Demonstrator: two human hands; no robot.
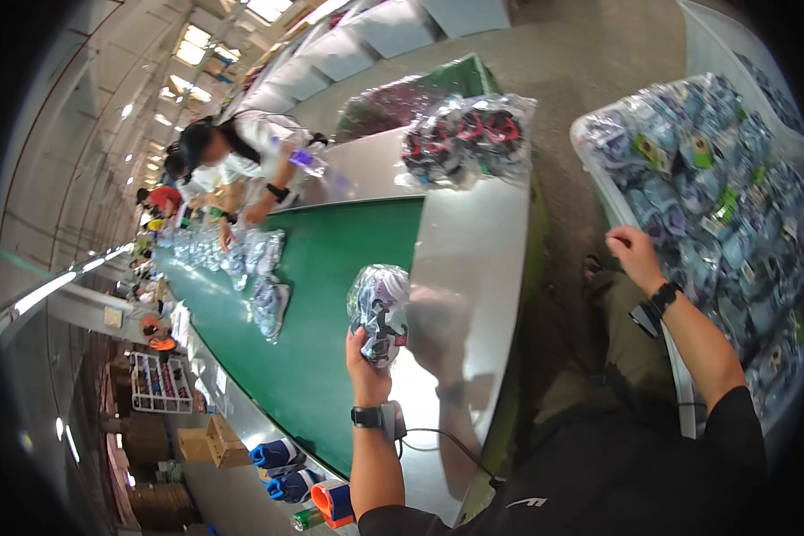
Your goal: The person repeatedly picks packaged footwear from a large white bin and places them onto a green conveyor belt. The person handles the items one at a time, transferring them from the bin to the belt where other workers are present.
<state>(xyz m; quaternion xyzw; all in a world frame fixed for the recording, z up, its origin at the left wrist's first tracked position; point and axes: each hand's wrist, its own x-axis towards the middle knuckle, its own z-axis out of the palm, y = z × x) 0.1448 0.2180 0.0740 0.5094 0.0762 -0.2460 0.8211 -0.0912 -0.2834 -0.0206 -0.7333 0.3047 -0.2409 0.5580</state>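
My left hand [368, 380] is wrapped round the lower end of a clear plastic bag of shoes [386, 299], held above the edge of the green conveyor belt [330, 241]. The bagged shoes look pale with dark markings. My right hand [636, 256] hovers beside the large white bin [609, 192], its fingers curled in and nothing visible in them. Many bagged bluish-grey shoes [688, 192] fill that bin. Further up the belt lie more bagged shoes [268, 304].
A metal ledge [460, 241] borders the belt; bagged black and red shoes [464, 138] lie at its far end. Co-workers [232, 161] handle shoes along the belt. Blue shoes [286, 482] and an orange tape dispenser-like object [333, 502] are at the near left. A cable [447, 436] runs from my left wrist.
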